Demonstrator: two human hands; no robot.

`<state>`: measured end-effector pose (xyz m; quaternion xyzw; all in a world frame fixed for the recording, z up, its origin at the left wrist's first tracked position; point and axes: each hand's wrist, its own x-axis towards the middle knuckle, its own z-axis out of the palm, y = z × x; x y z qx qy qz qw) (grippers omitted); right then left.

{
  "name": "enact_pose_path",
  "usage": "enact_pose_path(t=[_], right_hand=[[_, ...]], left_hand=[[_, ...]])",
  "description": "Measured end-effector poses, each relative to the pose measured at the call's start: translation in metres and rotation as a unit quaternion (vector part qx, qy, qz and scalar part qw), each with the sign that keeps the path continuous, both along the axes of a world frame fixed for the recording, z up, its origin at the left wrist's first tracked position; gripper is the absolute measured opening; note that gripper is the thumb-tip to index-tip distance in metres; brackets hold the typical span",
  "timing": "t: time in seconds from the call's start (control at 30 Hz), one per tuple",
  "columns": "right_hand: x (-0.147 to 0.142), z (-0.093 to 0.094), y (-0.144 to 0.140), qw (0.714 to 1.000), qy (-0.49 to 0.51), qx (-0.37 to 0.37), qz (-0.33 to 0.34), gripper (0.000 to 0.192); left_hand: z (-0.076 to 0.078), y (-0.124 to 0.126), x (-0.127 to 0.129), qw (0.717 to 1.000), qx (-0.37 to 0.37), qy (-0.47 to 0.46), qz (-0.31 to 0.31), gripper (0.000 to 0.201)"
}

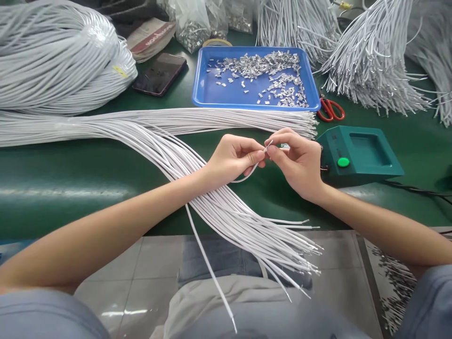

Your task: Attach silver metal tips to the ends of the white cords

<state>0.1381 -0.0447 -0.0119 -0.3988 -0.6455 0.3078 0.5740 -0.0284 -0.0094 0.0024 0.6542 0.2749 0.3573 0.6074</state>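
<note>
Both hands meet just over the near edge of the green bench. Left hand [233, 157] is closed in a pinch on a single white wire [247, 175], thumb and forefinger near its stripped tip; the wire loops under the palm and its long tail drops past the forearm toward the lap, ending free. Right hand [300, 162] is also pinched shut, fingertips touching the same wire tip; a small metal clip seems to sit there, too small to tell for sure.

Under the left wrist: the loose wire bundle [226, 212], fanned out and overhanging the bench edge. Just right of the right hand: a green press box [356, 153] with a round green button. Beyond both hands: the blue tray [205, 89] of metal terminals, with red scissors [330, 109] beside it.

Risks, as I judge them:
- The tiny piece is held by fingertips alone; a slip would likely drop it to the floor tiles below.
- The left forearm lies across the fan; a sweep could drag wires off the edge.
- The hanging tail may snag on the knees and tug the tip out of the pinch.
- The right knuckles are close to the box; a stray bump on the button seems possible.
</note>
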Motion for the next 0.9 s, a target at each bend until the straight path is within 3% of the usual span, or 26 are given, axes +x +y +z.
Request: enact_pose_path(t=[0.13,0.33,0.47,0.6,0.77,0.83,0.9], right_hand=[[-0.001,0.002,0.0,1.0,-0.001,-0.011,-0.012,0.004],[0.001,0.006,0.0,1.0,0.003,-0.007,0.023,0.012],[0.001,0.006,-0.001,0.999,-0.034,-0.001,0.01,0.006],[0.004,0.006,0.002,0.986,-0.135,0.099,-0.025,0.01],[0.009,0.013,0.005,0.944,-0.227,0.235,-0.048,0.015],[0.008,0.017,0.003,0.95,-0.218,0.222,-0.04,0.016],[0.006,0.021,0.0,0.98,-0.161,0.115,-0.014,0.016]], left_hand=[[0.001,-0.002,0.0,0.999,0.024,0.001,0.026,0.023],[-0.002,-0.006,-0.001,0.994,0.078,0.02,0.068,0.017],[-0.004,-0.007,0.0,0.99,0.1,0.033,0.091,0.015],[0.0,-0.007,0.0,0.995,0.065,0.017,0.076,0.014],[0.008,-0.009,-0.002,0.999,-0.041,-0.012,-0.022,0.022],[0.009,-0.01,-0.003,0.999,-0.031,0.007,-0.035,0.026],[0.009,-0.009,-0.005,0.996,0.073,0.049,0.0,0.025]])
